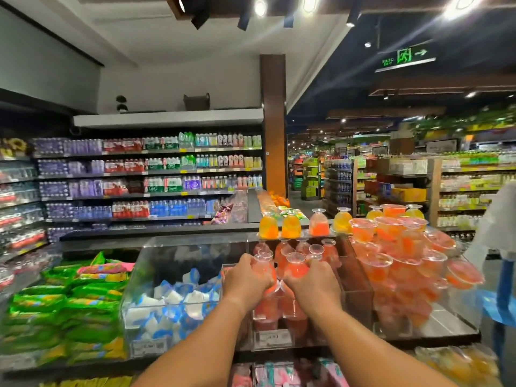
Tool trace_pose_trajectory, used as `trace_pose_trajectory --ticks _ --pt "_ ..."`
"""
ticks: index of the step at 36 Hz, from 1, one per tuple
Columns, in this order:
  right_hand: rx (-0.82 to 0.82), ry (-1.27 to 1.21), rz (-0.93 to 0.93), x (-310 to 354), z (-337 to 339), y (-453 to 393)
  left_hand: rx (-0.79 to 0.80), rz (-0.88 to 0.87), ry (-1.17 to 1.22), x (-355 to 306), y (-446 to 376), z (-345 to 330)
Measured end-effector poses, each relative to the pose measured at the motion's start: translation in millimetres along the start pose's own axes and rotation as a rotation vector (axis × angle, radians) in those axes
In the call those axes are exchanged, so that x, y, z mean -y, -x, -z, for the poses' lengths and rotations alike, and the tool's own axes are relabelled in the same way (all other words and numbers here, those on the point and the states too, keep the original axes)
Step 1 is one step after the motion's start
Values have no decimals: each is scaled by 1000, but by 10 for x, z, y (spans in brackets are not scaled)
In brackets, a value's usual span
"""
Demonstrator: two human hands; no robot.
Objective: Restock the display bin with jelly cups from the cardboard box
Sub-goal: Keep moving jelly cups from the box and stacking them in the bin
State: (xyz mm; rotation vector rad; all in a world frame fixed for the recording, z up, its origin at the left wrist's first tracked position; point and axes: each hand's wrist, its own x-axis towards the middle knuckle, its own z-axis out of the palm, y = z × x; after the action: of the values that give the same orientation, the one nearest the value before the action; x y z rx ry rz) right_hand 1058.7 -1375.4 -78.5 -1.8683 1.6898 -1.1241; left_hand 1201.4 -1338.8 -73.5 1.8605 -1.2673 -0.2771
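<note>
**Setting the red jelly cups down without toppling the row**

Both hands are inside the clear display bin [357,275] at about 6 o'clock in the view. The left hand [245,280] is curled around an inverted red jelly cup [262,265], and the right hand [312,283] grips another red cup [296,268] just beside it; the two hands nearly touch. More goblet-shaped cups stand stem-up behind them at 12 o'clock from the hands, and a row of orange and yellow cups [290,226] sits on the bin's top ledge.

The cardboard box is not in view, so it is probably below or behind the camera.

To do this step well, lower each cup straight down until it seats firmly, then loosen the fingers one hand at a time. The cups look narrow-footed and top-heavy, so a sideways nudge could tip neighbours. Keep wrists clear of the acrylic front wall. At 3 o'clock, a heaped pile of bowl-shaped jelly cups [391,263] looks loosely stacked; avoid brushing it when pulling the right arm back.
</note>
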Motion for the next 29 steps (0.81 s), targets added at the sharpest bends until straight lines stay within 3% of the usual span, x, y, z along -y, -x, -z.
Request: trace_pose_trajectory --ticks 9,18,29 --pt "28 89 -40 -125 -428 -343 19 -46 -136 25 -230 -188" --pt "98 184 -11 -125 -424 -343 -20 -112 -272 87 -319 -265" --pt "92 206 43 -151 -410 -384 9 -21 -330 55 -379 -231"
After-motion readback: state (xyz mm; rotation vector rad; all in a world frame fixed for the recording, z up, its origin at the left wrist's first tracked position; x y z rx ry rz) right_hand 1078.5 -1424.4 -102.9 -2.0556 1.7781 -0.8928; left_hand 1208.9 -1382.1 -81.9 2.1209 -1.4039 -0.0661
